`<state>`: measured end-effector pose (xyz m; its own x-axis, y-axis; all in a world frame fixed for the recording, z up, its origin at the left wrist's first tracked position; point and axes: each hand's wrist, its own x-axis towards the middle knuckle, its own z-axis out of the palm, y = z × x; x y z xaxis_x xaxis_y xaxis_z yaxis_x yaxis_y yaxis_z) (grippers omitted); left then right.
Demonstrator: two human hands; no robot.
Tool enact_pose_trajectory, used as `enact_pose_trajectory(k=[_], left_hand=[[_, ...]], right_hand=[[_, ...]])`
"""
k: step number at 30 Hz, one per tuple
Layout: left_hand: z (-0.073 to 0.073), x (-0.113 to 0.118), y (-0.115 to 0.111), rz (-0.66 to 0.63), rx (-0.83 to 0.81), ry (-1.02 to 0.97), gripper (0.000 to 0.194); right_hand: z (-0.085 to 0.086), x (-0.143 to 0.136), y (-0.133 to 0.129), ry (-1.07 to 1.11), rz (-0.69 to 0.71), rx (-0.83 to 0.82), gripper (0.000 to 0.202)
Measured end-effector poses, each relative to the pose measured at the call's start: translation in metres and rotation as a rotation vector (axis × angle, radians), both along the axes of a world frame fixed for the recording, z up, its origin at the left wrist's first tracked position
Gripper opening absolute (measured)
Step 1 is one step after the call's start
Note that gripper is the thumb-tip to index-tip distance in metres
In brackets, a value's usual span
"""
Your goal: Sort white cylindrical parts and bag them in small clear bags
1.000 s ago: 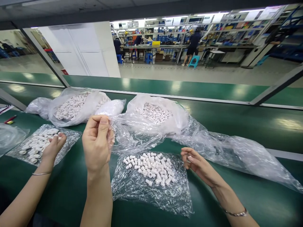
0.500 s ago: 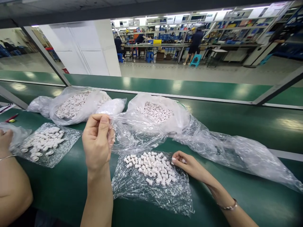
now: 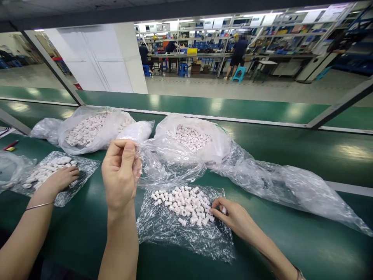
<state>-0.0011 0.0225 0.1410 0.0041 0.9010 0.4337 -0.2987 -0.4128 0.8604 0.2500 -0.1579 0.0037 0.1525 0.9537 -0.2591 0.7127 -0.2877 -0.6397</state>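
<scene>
My left hand point(image 3: 121, 171) is raised and closed, with thumb and fingers pinching the edge of a clear plastic bag point(image 3: 169, 169). To its right, my right hand point(image 3: 230, 216) is at the right edge of a pile of small white tube-shaped plastic fittings point(image 3: 186, 204). Its fingers are curled, and a white fitting point(image 3: 224, 210) shows between them. Thumb and fingertip touch the pile's edge; whether they grip another piece I cannot tell. The pile lies on a crinkled clear plastic sheet point(image 3: 186, 241) on the green table point(image 3: 262, 249).
Behind the pile stands an open bag of white parts point(image 3: 192, 138), and another full bag point(image 3: 87, 130) is farther left. A long plastic wrap point(image 3: 279, 182) trails right. At left, a co-worker's hand point(image 3: 62, 179) rests on another pile point(image 3: 43, 171). Metal posts point(image 3: 338, 105) frame the bench.
My right hand has moved slightly down along the pile's right edge. My left hand stays put. The co-worker's hand has come from the plastic bag at left onto their pile.
</scene>
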Motion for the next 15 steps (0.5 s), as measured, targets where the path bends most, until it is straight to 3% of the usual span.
enact_pose_trajectory(k=[4,7,12,15], left_hand=[[0.0,0.001,-0.001,-0.016,0.001,0.014,0.017],[-0.001,0.0,0.0,-0.022,0.006,0.03,0.018],[-0.004,0.002,-0.003,-0.069,-0.001,0.042,0.017],[-0.006,0.008,-0.009,-0.14,-0.016,0.097,0.015]], right_hand=[[-0.003,-0.002,0.001,-0.044,0.01,-0.032,0.034],[0.001,0.002,0.001,0.059,0.004,-0.081,0.036],[0.016,0.021,0.0,0.625,-0.106,-0.035,0.032],[0.036,0.035,0.001,0.981,-0.186,0.043,0.03]])
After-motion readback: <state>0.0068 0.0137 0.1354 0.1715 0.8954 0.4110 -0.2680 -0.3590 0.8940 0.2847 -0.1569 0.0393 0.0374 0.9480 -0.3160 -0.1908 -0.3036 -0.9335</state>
